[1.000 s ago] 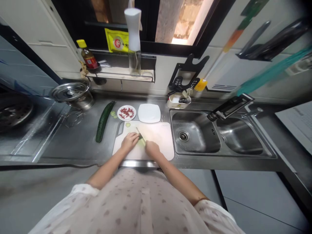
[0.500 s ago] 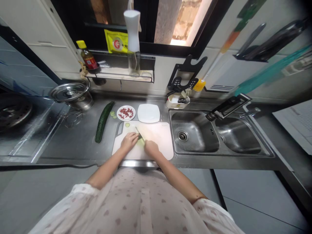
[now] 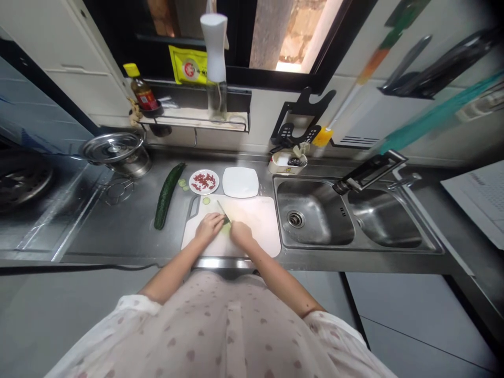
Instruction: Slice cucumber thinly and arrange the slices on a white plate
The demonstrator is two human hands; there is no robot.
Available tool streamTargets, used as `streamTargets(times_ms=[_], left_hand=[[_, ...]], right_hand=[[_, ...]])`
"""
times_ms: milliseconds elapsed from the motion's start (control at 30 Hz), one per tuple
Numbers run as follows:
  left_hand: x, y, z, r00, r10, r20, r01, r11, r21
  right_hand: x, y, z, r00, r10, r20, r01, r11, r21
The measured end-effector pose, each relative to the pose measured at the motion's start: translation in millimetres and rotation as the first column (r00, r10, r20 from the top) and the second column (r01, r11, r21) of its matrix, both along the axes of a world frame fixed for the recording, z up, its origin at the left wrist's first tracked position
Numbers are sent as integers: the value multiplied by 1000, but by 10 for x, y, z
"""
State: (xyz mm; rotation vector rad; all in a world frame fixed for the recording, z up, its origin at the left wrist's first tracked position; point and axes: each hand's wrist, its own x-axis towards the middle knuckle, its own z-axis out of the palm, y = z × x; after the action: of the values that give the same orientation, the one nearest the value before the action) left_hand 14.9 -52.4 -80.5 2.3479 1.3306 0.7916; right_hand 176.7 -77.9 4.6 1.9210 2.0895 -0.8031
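Observation:
On the white cutting board (image 3: 262, 226) my right hand (image 3: 241, 234) grips a knife (image 3: 224, 211), its blade pointing away and to the left. My left hand (image 3: 209, 229) is closed on a piece of cucumber just left of the blade; the fingers hide most of that piece. Pale green cucumber slices (image 3: 226, 229) lie between my hands by the knife. A single round slice (image 3: 206, 200) rests near the board's far left corner. Left of the board lies a whole dark green cucumber (image 3: 168, 197), with several slices (image 3: 183, 184) beside it.
Behind the board stand a round plate of chopped red bits (image 3: 203, 182) and a white square plate (image 3: 240, 182). A double sink (image 3: 318, 212) is at the right. A lidded steel pot (image 3: 116, 152) stands at the left, below a wall shelf (image 3: 197, 125) with bottles.
My right hand and the knife have moved slightly left and away from me. My left hand stays in nearly the same place on the cucumber.

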Motion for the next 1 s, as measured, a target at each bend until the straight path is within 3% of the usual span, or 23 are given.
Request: streamTargets(times_ms=[300,767,1000], left_hand=[[-2,7,20,1000,-14,7,14,1000,1],[-1,3,5,1000,-2,8,2,1000,3],[-5,4,6,1000,-11,7,11,1000,10]], right_hand=[[86,-119,27,999,1,34,-1,1000,22],[-9,-13,-28,1000,-26,-1,26,1000,-17],[-9,-92,-89,999,-49,-3,49,998,33]])
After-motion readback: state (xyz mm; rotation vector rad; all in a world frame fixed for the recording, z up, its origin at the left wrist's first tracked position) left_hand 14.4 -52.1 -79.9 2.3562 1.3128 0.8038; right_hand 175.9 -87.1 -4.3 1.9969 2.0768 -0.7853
